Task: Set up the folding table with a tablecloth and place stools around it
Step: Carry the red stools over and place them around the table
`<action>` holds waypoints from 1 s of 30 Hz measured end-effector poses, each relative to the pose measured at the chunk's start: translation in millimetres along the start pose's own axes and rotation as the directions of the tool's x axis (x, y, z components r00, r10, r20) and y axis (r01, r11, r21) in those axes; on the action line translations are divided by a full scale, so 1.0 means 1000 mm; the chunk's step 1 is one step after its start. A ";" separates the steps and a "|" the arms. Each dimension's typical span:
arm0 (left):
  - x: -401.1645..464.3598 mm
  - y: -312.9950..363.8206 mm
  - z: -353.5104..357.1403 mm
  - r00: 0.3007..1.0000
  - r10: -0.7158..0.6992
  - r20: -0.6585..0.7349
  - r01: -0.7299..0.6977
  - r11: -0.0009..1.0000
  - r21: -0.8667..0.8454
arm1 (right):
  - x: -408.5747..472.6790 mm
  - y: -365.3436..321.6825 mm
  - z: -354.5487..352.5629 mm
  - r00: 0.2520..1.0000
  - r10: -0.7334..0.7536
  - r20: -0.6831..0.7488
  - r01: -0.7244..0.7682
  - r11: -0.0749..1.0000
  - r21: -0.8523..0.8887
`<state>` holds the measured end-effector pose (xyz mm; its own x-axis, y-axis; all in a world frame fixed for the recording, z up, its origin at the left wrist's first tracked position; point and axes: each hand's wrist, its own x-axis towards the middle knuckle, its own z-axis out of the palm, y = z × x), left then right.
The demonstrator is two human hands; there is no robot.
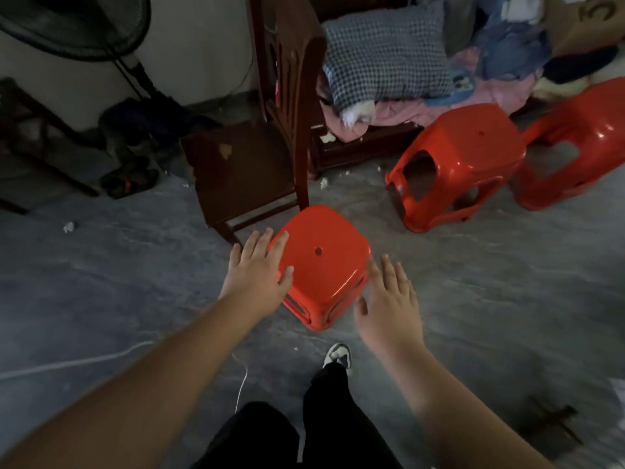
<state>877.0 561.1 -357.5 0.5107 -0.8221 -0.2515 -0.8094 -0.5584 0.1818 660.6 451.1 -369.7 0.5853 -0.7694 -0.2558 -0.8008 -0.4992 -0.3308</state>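
Red stool (321, 262) btwn open hands, left hand (258, 272) touching, right hand (389, 299) beside

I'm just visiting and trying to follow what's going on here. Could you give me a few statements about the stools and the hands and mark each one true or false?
1. Three red plastic stools are in view. True: the near stool, a middle stool and a far stool.
2. The left hand grips a stool leg. False: its fingers lie straight on the near stool's seat edge.
3. The right hand is open beside the near stool. True.
4. A folding table with a tablecloth stands among the stools. False: none is in view.
5. A dark wooden chair stands behind the near stool. True.
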 end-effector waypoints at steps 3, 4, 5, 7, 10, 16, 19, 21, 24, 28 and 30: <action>0.054 -0.012 0.045 0.999 -0.020 0.027 0.019 1.000 0.012 | 0.046 0.014 0.043 0.997 0.038 0.068 -0.038 0.999 0.010; 0.071 -0.016 0.063 0.999 -0.018 0.046 0.016 1.000 0.027 | 0.061 0.019 0.061 0.995 0.052 0.080 -0.053 0.998 0.016; 0.089 -0.020 0.081 0.998 -0.005 0.069 0.003 0.999 0.042 | 0.076 0.023 0.080 0.993 0.070 0.090 -0.072 0.997 0.017; 0.123 -0.030 0.122 0.993 0.030 0.118 -0.036 0.998 0.051 | 0.101 0.031 0.119 0.987 0.100 0.126 -0.104 0.994 0.027; 0.174 -0.047 0.179 0.983 0.105 0.149 -0.115 0.991 0.061 | 0.127 0.036 0.179 0.971 0.197 0.137 -0.210 0.974 0.087; 0.231 -0.086 0.237 0.949 0.213 0.234 -0.225 0.974 0.024 | 0.151 0.029 0.252 0.882 0.448 0.147 -0.471 0.857 0.211; 0.244 -0.099 0.245 0.935 0.225 0.275 -0.211 0.974 -0.078 | 0.159 0.014 0.267 0.833 0.525 0.176 -0.553 0.770 0.319; 0.250 -0.104 0.247 0.923 0.229 0.310 -0.199 0.972 -0.125 | 0.165 0.004 0.275 0.810 0.561 0.170 -0.581 0.734 0.351; 0.251 -0.108 0.252 0.921 0.246 0.302 -0.200 0.964 -0.176 | 0.172 -0.005 0.284 0.770 0.623 0.137 -0.621 0.683 0.384; 0.252 -0.106 0.256 0.927 0.239 0.288 -0.186 0.962 -0.200 | 0.175 -0.006 0.291 0.750 0.657 0.077 -0.626 0.667 0.405; 0.250 -0.103 0.255 0.929 0.237 0.286 -0.186 0.963 -0.193 | 0.172 -0.004 0.290 0.746 0.664 0.062 -0.621 0.657 0.428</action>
<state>1014.0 441.5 -681.8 0.1999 -0.8640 -0.4622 -0.8186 -0.4065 0.4057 801.4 436.1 -675.7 -0.0871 -0.8800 -0.4669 -0.8351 0.3200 -0.4475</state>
